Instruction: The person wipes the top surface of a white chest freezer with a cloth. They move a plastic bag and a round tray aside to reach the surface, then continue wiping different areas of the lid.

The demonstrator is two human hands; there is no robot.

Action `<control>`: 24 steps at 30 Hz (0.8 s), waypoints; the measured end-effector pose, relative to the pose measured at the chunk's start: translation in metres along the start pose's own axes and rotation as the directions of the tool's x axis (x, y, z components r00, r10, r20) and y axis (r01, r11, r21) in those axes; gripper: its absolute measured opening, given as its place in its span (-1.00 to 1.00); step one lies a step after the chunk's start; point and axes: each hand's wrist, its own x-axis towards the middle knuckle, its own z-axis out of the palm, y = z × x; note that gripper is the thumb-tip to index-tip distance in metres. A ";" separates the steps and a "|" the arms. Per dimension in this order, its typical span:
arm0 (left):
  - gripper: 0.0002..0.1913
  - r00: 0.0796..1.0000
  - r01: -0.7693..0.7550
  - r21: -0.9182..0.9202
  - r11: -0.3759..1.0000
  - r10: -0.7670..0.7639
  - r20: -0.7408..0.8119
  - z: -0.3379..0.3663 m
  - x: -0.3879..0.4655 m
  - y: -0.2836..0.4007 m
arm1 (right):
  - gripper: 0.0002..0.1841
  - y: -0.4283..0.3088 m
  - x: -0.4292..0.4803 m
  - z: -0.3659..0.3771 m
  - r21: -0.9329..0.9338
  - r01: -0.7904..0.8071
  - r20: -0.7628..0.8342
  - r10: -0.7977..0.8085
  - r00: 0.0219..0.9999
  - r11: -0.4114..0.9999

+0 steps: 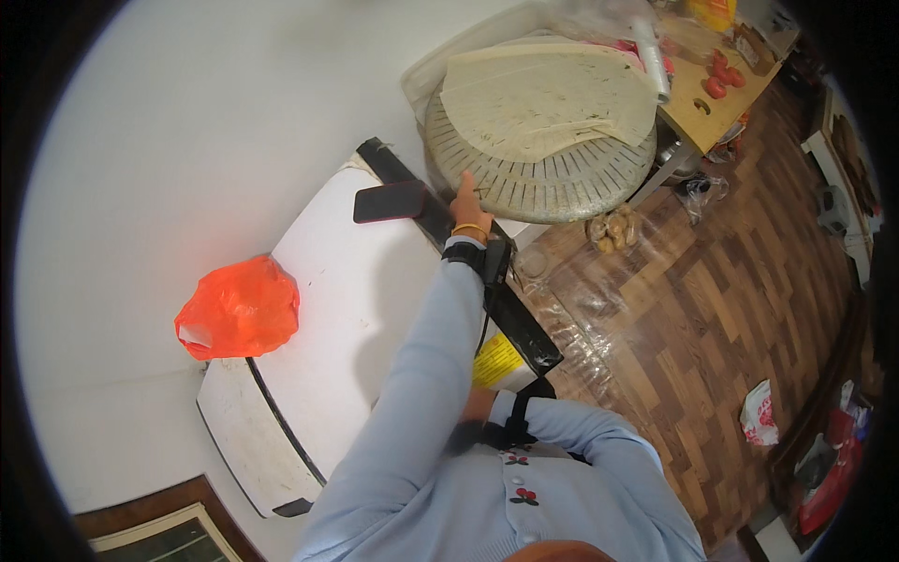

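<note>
My left hand [470, 207] is at the near rim of a round slotted metal steamer tray [534, 193], with one digit over the edge and the others curled at its side. A pale steamer cloth [548, 98] flecked with green bits covers much of the tray. My right hand [479, 403] shows only near the wrist; the left forearm hides its fingers, by the edge of a white appliance [330, 281]. On that appliance lie a black smartphone [388, 201] and an orange plastic bag [242, 305]. Straps circle both wrists.
A wooden table [685, 116] at the upper right bears red tomatoes [720, 76] and a roll of plastic film [652, 60]. Below the tray, a bag of potatoes [614, 230] sits near the wood-patterned floor [674, 302]. A white plastic bag [760, 414] lies farther right.
</note>
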 end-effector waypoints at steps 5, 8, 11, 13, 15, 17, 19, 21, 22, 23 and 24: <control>-0.37 0.985 0.141 -0.094 0.986 -0.131 0.110 -0.018 0.026 -0.005 | -0.37 0.007 0.002 0.001 -0.053 -0.023 -0.047 0.021 0.999 0.998; -0.38 0.966 -0.178 0.200 0.963 0.132 0.222 -0.019 0.015 -0.004 | -0.37 0.000 0.004 -0.002 -0.231 -0.083 -0.046 0.074 0.996 0.970; -0.30 0.968 -0.223 0.298 0.928 0.174 0.180 -0.005 -0.016 0.014 | -0.37 -0.003 0.003 -0.002 -0.326 -0.133 -0.061 0.119 0.991 0.936; -0.16 0.990 -0.126 0.378 0.917 0.094 0.100 0.008 -0.042 0.035 | -0.43 0.002 0.002 -0.001 -0.334 -0.173 -0.079 0.155 0.985 0.927; -0.10 0.995 -0.051 0.422 0.905 0.008 0.103 0.006 -0.072 0.058 | -0.48 0.014 0.006 0.003 -0.452 -0.189 -0.045 0.190 0.981 0.872; -0.12 0.958 -0.275 0.626 0.730 0.154 0.241 -0.012 -0.104 0.077 | -0.54 0.030 0.023 0.007 -0.743 -0.099 0.062 0.215 0.975 0.662; -0.13 0.868 -0.496 0.682 0.538 0.314 0.384 -0.042 -0.136 0.090 | -0.60 0.044 0.038 0.013 -0.859 0.008 0.117 0.181 0.977 0.511; -0.16 0.862 -0.496 0.803 0.330 0.298 0.410 -0.078 -0.168 0.105 | -0.65 0.052 0.043 0.016 -0.818 0.019 0.076 0.075 0.994 0.575; -0.17 0.858 -0.488 0.834 0.257 0.315 0.405 -0.098 -0.188 0.111 | -0.66 0.054 0.045 0.016 -0.815 0.179 0.140 -0.112 0.984 0.551; -0.19 0.883 -0.433 0.879 0.202 0.293 0.367 -0.118 -0.213 0.118 | -0.67 0.054 0.045 0.014 -0.799 0.330 0.200 -0.295 0.934 0.503; -0.21 0.897 -0.389 0.911 0.139 0.285 0.339 -0.137 -0.237 0.123 | -0.68 0.053 0.045 0.014 -0.785 0.431 0.240 -0.422 0.874 0.446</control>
